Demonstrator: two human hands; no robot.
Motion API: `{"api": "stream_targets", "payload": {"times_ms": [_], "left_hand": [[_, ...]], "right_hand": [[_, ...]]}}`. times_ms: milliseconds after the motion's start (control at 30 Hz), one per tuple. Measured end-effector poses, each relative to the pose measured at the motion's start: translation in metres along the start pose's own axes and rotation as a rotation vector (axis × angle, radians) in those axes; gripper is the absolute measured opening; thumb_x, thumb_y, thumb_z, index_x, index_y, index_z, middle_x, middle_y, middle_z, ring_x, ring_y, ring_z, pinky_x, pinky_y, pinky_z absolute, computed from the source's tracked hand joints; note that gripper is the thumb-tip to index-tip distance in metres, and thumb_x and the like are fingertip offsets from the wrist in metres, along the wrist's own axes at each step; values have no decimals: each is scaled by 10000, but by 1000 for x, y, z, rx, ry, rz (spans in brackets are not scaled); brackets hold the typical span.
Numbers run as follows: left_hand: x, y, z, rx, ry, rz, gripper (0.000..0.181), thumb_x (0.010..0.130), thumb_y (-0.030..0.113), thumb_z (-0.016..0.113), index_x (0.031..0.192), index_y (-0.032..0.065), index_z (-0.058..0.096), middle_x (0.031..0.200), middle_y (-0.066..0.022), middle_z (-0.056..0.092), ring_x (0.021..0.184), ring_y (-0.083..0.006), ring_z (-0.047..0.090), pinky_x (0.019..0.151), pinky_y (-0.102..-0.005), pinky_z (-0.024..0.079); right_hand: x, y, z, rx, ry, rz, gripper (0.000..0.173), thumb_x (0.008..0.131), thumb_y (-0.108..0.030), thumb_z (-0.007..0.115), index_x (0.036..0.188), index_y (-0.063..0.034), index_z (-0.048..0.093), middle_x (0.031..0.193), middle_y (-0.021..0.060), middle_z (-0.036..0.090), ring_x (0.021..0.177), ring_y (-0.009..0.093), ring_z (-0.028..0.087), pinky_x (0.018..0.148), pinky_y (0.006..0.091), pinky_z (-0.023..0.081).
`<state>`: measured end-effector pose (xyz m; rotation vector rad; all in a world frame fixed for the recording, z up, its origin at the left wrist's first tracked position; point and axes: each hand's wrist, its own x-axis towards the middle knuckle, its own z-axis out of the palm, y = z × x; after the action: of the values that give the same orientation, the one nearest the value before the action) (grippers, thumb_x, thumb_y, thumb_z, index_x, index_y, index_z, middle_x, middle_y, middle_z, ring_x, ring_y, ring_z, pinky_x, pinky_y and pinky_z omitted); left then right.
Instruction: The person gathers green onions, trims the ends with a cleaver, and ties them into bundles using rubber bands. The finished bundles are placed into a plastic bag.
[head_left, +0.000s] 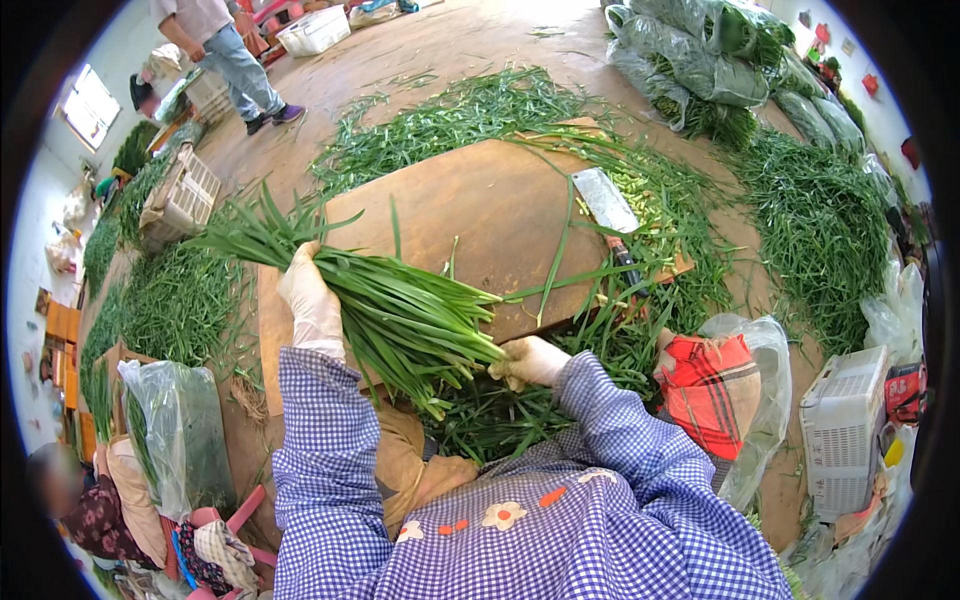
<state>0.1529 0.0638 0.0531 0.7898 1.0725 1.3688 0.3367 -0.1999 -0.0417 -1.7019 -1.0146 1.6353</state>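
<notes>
My left hand (311, 296), in a pale thin glove, is closed around a large bunch of green leafy stalks, likely garlic chives (409, 307). The leaf tips point to the left and the cut ends to the right. My right hand (529, 361), gloved too, has its fingers bent at the lower right ends of the bunch, pinching a stalk end. Beyond the bunch lies a wooden board (465, 202) with a few loose leaves on it. A cleaver (606, 201) with a dark handle rests at the board's right edge, over pale cut stalk ends (645, 180).
Heaps of loose leaves (450, 120) lie beyond the board and at both sides. Bagged bundles (697, 60) are stacked at the upper right. A white plastic crate (844, 427) stands at the right. One person stands at the upper left; another person is at the lower left beside a plastic-lined box (180, 427).
</notes>
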Motion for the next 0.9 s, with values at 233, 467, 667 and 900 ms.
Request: {"api": "stream_targets", "payload": {"times_ms": [233, 467, 667, 900], "left_hand": [[28, -20, 48, 197, 175, -24, 362, 669, 4, 686, 1008, -84, 596, 987, -146, 636, 833, -250, 605, 737, -376, 509], [61, -97, 92, 524, 257, -48, 297, 689, 113, 667, 913, -79, 630, 832, -119, 656, 721, -222, 599, 650, -364, 467], [83, -137, 92, 541, 265, -91, 212, 706, 105, 627, 855, -45, 636, 761, -52, 635, 659, -172, 555, 588, -342, 423], [90, -141, 85, 520, 245, -61, 197, 709, 102, 613, 831, -53, 622, 753, -70, 613, 661, -177, 544, 589, -336, 431]], "right_hand": [[11, -28, -90, 346, 429, -152, 275, 813, -83, 715, 1042, 42, 629, 780, 72, 667, 580, 99, 576, 535, 240, 486], [77, -10, -169, -580, 733, -174, 575, 700, -251, 807, 1190, -37, 596, 1071, 140, 655, 1055, 297, 598, 920, 360, 468], [60, 9, -204, -723, 848, -312, 764, 665, -313, 818, 1302, -44, 491, 1327, 127, 502, 1209, 260, 493, 1059, 328, 382], [10, -16, -209, -895, 946, 482, 968, 736, -552, 690, 1403, 27, 294, 1257, 165, 532, 1076, 272, 573, 918, 353, 473]]}}
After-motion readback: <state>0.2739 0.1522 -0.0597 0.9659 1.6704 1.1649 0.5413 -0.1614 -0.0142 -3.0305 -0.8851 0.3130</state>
